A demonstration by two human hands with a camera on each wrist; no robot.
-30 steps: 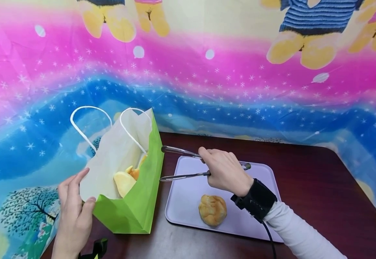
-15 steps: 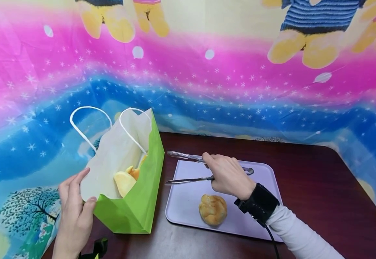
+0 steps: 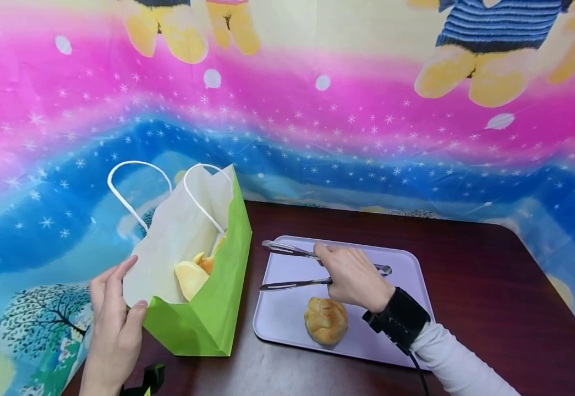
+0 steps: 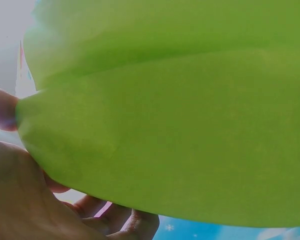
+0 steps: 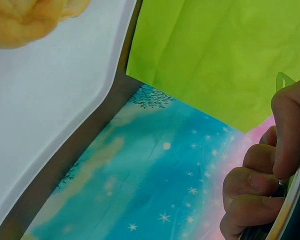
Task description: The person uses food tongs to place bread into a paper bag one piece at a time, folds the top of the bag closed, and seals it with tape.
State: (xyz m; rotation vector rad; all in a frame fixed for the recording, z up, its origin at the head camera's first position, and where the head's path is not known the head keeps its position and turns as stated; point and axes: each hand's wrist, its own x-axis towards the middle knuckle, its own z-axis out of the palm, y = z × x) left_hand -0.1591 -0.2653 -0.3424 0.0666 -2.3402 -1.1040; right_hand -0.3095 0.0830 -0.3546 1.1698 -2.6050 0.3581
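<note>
My left hand grips the near left rim of a green paper bag, with the thumb and fingers on opposite sides of the paper. Inside the bag, pieces of bread show against its white lining. My right hand holds metal tongs above a pale purple tray. The two tong arms are spread apart, their tips pointing left towards the bag, with nothing between them. Below the tongs, a round golden bun lies on the tray. In the right wrist view, curled fingers hide most of the tongs.
Two white handles stand up from the bag's rim. A dark brown table bears bag and tray. Behind it hangs a colourful printed cloth. A cable runs down from the right wrist's black band.
My right hand has moved right and slightly down with the tongs, away from the bag and over the tray. The left hand, bag and bun have stayed in place.
</note>
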